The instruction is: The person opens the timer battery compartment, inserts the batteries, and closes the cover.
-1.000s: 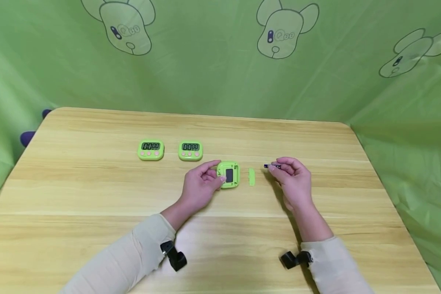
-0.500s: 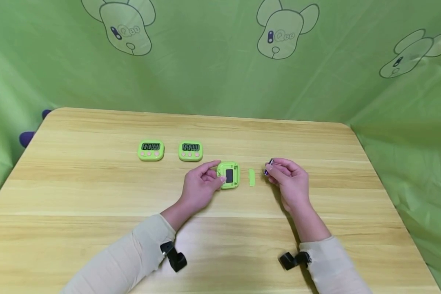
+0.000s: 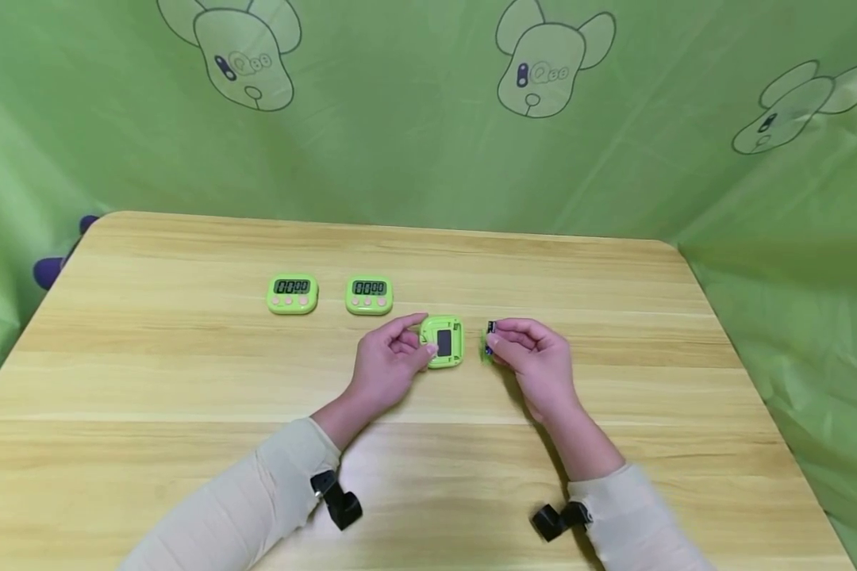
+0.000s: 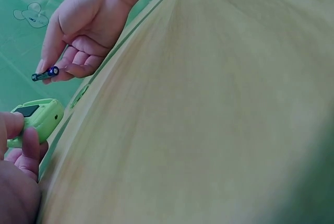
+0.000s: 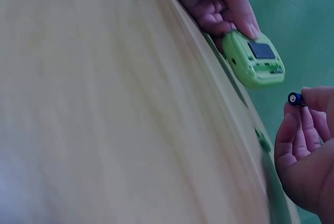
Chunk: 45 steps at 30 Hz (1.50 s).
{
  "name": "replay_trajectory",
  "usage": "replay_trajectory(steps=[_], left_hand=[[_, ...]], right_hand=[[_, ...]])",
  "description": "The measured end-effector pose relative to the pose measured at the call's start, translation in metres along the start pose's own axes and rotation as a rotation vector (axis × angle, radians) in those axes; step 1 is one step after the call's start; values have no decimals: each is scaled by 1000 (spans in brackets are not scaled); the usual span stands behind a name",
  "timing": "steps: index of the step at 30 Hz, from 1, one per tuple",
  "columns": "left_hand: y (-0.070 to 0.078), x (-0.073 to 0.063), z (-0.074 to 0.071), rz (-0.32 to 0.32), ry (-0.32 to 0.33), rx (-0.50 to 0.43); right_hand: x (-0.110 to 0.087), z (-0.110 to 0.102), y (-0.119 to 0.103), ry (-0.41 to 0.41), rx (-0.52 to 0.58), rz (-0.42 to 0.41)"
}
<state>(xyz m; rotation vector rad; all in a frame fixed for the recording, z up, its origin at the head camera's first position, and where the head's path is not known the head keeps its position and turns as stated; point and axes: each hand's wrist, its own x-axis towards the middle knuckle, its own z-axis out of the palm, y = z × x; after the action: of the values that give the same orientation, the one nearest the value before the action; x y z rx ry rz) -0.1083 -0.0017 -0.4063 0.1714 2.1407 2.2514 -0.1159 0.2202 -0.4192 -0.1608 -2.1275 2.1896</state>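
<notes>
In the head view my left hand (image 3: 388,363) holds a green digital timer (image 3: 444,342) between thumb and fingers, back side up. A dark rectangle and an uncovered battery slot (image 5: 269,69) show on that back. My right hand (image 3: 539,365) pinches a small dark blue battery (image 4: 45,73) between thumb and fingertips, just right of the timer and apart from it. Below the battery a green battery cover (image 5: 263,139) lies on the table, partly hidden by the right hand in the head view.
Two more green timers, a left one (image 3: 293,294) and a right one (image 3: 369,295), lie face up farther back, both displays reading zeros. Behind the wooden table (image 3: 186,381) hangs a green curtain (image 3: 400,143) with dog-head drawings.
The right hand has turned the battery from sideways to roughly upright in the head view and moved it left, over the battery cover. My left hand and its timer stay in place.
</notes>
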Motion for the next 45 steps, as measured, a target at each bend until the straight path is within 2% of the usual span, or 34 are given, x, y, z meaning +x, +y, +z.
replay_trajectory(steps=[17, 23, 25, 30, 36, 39, 41, 45], left_hand=[[-3, 1, 0, 19, -10, 11], [-29, 9, 0, 18, -8, -10], [-35, 11, 0, 21, -4, -19], [-39, 12, 0, 31, 1, -34], [-39, 11, -1, 25, 3, -26], [-38, 11, -1, 10, 1, -22], [-37, 11, -1, 5, -1, -20], [-17, 5, 0, -12, -6, -22]], right_hand=[[-9, 27, -3, -75, -245, -158], [-18, 41, -28, -71, -343, -192], [-20, 45, -35, -62, -370, -195], [-21, 49, -40, -37, -397, -161], [-10, 41, -21, -33, -371, -145], [-2, 30, -9, -73, -339, -173], [2, 22, -6, -135, -341, -200], [7, 10, -10, -300, -404, -218]])
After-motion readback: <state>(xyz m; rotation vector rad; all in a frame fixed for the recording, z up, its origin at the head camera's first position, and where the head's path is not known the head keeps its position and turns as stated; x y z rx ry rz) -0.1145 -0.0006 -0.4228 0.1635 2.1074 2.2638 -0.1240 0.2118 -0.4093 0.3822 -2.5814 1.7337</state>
